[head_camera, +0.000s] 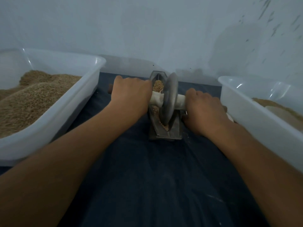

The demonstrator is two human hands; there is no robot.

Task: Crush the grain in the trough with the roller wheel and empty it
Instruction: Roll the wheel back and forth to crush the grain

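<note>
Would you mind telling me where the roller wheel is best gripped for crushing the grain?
Grip the roller wheel by its cloth-wrapped axle handle, one hand coming in from each side, as the left hand and right hand do here. The disc stands upright in the narrow trough, so only the axle ends stick out clear.

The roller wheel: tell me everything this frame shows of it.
The roller wheel is a thin grey disc, metal by its look, standing on edge in the narrow trough, its lower rim down among the grain. An axle wrapped in pale cloth runs through its centre. The left hand grips one end, the right hand the other. Its rim looks blurred.
</note>
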